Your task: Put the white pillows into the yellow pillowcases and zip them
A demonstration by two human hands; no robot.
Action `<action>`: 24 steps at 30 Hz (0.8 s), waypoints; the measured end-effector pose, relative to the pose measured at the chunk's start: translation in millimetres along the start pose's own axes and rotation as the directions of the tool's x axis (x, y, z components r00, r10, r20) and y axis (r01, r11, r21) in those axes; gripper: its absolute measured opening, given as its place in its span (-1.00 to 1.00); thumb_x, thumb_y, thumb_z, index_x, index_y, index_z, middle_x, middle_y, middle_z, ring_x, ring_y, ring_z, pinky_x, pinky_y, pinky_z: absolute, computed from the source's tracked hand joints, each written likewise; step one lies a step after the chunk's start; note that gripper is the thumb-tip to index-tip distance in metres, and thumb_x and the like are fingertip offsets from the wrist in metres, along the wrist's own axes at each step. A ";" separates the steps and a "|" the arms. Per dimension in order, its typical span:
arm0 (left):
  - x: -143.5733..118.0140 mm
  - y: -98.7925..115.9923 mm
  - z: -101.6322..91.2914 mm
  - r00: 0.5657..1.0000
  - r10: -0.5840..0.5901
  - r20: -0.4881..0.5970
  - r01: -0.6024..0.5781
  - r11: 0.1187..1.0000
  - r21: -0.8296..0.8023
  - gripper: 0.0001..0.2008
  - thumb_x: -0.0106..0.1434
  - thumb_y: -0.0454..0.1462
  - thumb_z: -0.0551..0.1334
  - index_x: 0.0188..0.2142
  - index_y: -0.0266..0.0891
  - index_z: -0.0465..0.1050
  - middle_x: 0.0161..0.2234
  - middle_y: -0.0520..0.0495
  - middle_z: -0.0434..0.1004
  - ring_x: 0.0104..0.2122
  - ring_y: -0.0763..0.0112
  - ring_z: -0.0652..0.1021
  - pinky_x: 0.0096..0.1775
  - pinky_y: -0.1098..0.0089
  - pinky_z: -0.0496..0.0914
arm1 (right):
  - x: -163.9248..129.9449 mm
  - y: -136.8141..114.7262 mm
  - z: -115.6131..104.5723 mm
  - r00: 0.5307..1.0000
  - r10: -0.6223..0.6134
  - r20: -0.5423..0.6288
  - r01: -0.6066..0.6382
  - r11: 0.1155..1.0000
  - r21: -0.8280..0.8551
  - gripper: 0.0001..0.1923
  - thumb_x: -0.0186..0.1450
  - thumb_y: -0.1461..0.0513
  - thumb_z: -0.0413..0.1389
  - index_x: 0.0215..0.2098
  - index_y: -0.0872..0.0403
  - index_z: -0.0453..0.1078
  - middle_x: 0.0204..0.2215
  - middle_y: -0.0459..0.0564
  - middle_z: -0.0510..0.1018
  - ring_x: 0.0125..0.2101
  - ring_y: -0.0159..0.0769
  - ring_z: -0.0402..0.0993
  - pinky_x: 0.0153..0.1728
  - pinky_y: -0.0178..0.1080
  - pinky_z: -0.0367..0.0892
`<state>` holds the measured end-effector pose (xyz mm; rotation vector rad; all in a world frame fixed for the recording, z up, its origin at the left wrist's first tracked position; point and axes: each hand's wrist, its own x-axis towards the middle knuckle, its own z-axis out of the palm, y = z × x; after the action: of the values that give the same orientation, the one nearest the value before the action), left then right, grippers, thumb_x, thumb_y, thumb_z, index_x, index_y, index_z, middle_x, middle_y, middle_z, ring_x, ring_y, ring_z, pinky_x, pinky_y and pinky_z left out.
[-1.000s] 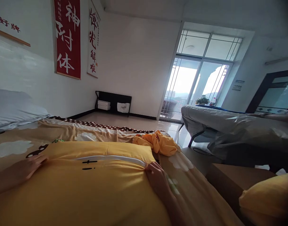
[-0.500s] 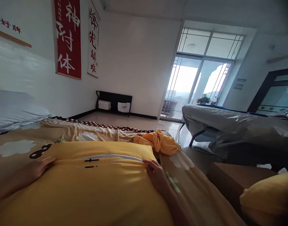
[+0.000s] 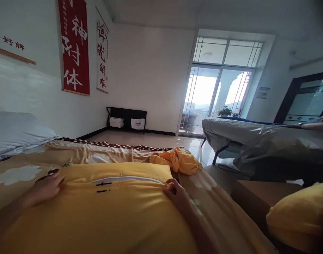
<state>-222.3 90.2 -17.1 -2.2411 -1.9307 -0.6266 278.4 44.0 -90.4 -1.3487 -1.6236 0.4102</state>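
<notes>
A plump yellow pillow [image 3: 111, 215] fills the near part of the bed. Across its far side runs a white zipper [image 3: 127, 178], with small black marks printed just below. At the zipper's right end, my right hand [image 3: 176, 193] pinches the pillow's cloth between thumb and fingers. On the opposite edge, my left hand [image 3: 49, 187] is closed on the yellow cloth near the far left corner, slightly blurred. Beyond the right corner lies a crumpled orange-yellow cloth [image 3: 184, 161].
The pillow lies on a patterned bedsheet [image 3: 16, 174]. A white pillow [image 3: 16, 130] is at the left. On the right stand a brown box [image 3: 254, 192], another yellow pillow [image 3: 301, 215] and a plastic-covered table [image 3: 246, 132], where a person's arm [image 3: 316, 126] reaches in.
My left hand has shifted slightly forward and its fingers have curled in. My right fingers have bent more into a pinch. The view has tilted a little downward at the room's far side.
</notes>
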 end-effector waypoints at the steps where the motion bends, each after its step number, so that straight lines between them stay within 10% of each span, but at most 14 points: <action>1: 2.0 21.8 -0.8 0.999 0.046 -0.008 -0.046 0.998 -0.043 -0.78 0.04 -0.19 0.04 -0.48 -0.19 0.43 -0.35 -0.18 0.59 -0.30 0.13 0.57 -0.28 0.35 0.39 | -0.1 -0.3 0.2 1.000 0.006 -0.006 -0.006 1.000 -0.002 -0.71 0.12 0.10 0.14 -0.23 0.06 0.32 -0.65 -0.28 0.24 -0.59 -0.42 0.16 -0.52 -0.35 0.08; 6: -8.2 171.2 7.2 0.910 0.414 -0.016 -0.400 0.868 -0.293 -0.76 0.14 -0.36 0.01 -0.27 -0.17 0.40 -0.21 -0.14 0.51 -0.18 0.27 0.49 -0.10 0.35 0.35 | 0.0 -1.6 -12.5 0.996 0.054 -0.065 -0.054 0.999 0.003 -0.62 0.12 0.10 0.12 -0.12 0.08 0.38 -0.64 -0.26 0.25 -0.59 -0.42 0.16 -0.50 -0.34 0.10; 10: -16.2 259.6 32.1 0.837 0.544 0.059 -0.529 0.832 -0.169 -0.72 0.28 -0.30 0.03 -0.08 -0.27 0.41 0.00 -0.25 0.43 0.02 0.11 0.40 0.07 0.12 0.27 | 4.4 11.7 -30.5 0.982 0.148 -0.113 -0.147 0.989 0.018 -0.62 0.10 -0.05 0.10 -0.42 0.11 0.43 -0.67 -0.20 0.24 -0.59 -0.42 0.12 -0.54 -0.33 0.03; 20: 29.1 310.7 55.4 0.779 0.528 0.338 -0.479 0.849 -0.223 -0.85 0.20 -0.27 0.20 -0.22 -0.22 0.43 -0.22 -0.17 0.56 -0.20 0.16 0.54 -0.20 0.26 0.37 | 2.1 3.8 -15.6 0.938 0.323 -0.126 -0.336 0.936 -0.103 -0.50 0.11 -0.19 0.07 -0.61 0.05 0.22 -0.66 -0.17 0.26 -0.57 -0.42 0.14 -0.55 -0.34 0.00; 24: 22.9 319.1 67.6 0.765 0.571 0.297 -0.489 0.816 -0.310 -0.82 0.17 -0.40 0.14 -0.24 -0.18 0.41 -0.24 -0.09 0.56 -0.22 0.23 0.53 -0.25 0.29 0.35 | -0.2 0.3 -13.0 0.933 0.321 -0.160 -0.351 0.912 -0.213 -0.53 0.11 -0.16 0.11 -0.61 0.03 0.19 -0.65 -0.15 0.30 -0.57 -0.39 0.16 -0.53 -0.31 0.00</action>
<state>104.4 77.4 -13.4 -3.0563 -1.2452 -0.3435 289.2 40.0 -84.3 -1.8132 -1.3706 0.3334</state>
